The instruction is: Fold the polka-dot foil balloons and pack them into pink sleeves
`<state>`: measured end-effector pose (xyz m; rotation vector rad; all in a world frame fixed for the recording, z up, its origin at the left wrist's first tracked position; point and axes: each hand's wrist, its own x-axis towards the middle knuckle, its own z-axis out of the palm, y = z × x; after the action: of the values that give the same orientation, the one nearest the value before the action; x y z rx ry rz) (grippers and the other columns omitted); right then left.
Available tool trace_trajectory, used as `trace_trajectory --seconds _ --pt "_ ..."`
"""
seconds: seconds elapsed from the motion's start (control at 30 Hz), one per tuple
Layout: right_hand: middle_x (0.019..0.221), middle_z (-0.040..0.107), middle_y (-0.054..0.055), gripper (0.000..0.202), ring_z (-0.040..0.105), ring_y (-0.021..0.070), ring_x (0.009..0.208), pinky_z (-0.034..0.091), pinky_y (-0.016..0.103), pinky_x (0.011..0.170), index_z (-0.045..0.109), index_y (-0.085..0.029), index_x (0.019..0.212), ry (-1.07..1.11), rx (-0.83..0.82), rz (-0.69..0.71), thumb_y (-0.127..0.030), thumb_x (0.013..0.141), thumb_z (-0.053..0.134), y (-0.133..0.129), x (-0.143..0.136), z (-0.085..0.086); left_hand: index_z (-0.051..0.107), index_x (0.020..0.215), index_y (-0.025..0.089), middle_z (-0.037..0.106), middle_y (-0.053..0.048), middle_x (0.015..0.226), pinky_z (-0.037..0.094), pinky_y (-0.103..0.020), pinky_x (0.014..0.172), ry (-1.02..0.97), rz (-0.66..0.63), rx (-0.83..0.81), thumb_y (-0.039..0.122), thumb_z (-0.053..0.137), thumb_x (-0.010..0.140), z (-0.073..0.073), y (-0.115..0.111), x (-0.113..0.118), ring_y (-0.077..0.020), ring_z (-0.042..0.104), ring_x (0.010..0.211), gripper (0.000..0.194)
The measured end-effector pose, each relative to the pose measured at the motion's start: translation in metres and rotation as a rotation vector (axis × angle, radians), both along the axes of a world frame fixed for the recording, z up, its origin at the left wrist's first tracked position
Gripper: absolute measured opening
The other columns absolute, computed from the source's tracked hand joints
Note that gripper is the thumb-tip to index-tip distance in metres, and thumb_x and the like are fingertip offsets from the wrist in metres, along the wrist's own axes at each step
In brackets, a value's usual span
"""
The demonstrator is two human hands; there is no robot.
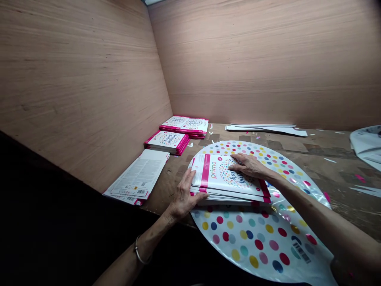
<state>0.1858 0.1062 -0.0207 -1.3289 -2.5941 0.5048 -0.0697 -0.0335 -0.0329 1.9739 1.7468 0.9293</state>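
A stack of printed card packets (205, 174), marked "prima" and "happy birthday" with a pink band, lies on a large flat foil balloon (253, 242) with coloured dots. My left hand (186, 194) grips the stack's near left corner, fingers along the left edge and thumb along the front. On the top packet my right hand (248, 165) rests with its fingers stretched out and slightly apart. The packets' edges are a little uneven at the front. A barcode shows on the balloon's lower right.
Piles of similar packets (168, 139) stand by the left wooden wall (83, 79). Nearer lie fanned packets (139, 174), text side up. White strips (264, 129) lie along the back wall, and paper scraps dot the brown table (336, 147). Another white sheet-like item (367, 145) is at right.
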Motion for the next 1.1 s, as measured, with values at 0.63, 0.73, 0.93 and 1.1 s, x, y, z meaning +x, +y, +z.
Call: trace_trajectory --seconds 0.63,0.73,0.93,1.1 --pt "0.117 0.055 0.013 0.053 0.052 0.0292 0.105 0.039 0.040 0.086 0.055 -0.019 0.112 0.004 0.011 -0.150 -0.059 0.081 0.040 -0.002 0.009 -0.015 0.059 0.105 0.014 0.066 -0.005 0.096 0.047 -0.026 0.077 -0.238 0.036 -0.080 0.030 0.063 0.073 0.012 -0.022 -0.004 -0.0188 0.060 0.085 0.036" --pt "0.116 0.055 0.013 0.053 0.052 0.0299 0.104 0.039 0.042 0.086 0.056 -0.020 0.112 0.012 0.019 -0.158 -0.060 0.081 0.039 -0.002 0.009 -0.017 0.060 0.104 0.015 0.066 -0.004 0.093 0.047 -0.026 0.076 -0.228 0.043 -0.088 0.031 0.061 0.074 0.013 -0.022 -0.004 -0.0183 0.060 0.084 0.034" --pt "0.124 0.049 0.015 0.058 0.042 0.0342 0.115 0.033 0.049 0.093 0.049 -0.019 0.124 0.055 0.322 -0.204 -0.057 0.080 0.046 -0.012 0.009 -0.018 0.065 0.088 0.015 0.067 -0.001 0.078 0.046 -0.022 0.064 -0.169 0.064 -0.120 0.029 0.060 0.072 0.017 -0.011 -0.010 -0.0160 0.060 0.072 0.022" --pt "0.131 0.044 0.014 0.055 0.036 0.0338 0.121 0.030 0.051 0.096 0.050 -0.020 0.124 0.069 0.443 0.113 -0.056 0.082 0.045 -0.052 0.012 0.000 0.063 0.092 0.015 0.067 -0.006 0.091 0.050 -0.028 0.072 -0.015 0.082 -0.001 0.028 0.058 0.075 0.019 -0.015 -0.008 -0.0194 0.062 0.082 0.022"
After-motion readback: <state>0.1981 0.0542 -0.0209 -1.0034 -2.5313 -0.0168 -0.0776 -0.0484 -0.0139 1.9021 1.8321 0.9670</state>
